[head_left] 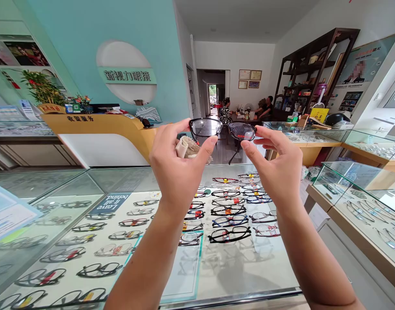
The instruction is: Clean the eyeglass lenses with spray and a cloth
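A pair of dark-framed eyeglasses [206,128] is held up in front of me, over the glass display case. My left hand [176,161] pinches one lens and rim between thumb and fingers. Tucked in the same hand is a crumpled beige cloth [188,148]. My right hand [275,161] pinches the other lens near its outer rim; red lettering shows on that lens. One temple arm hangs down between my hands. Beneath my wrists, several rows of eyeglasses [229,209] lie inside the case, partly covered by my forearms.
The glass case [119,180] spans the front. More glass cases [362,193] stand at right. A wood-trimmed counter [119,125] with a plant [40,88] is behind at left. Two people sit at a far table [244,116]. A dark shelf [309,69] lines the right wall.
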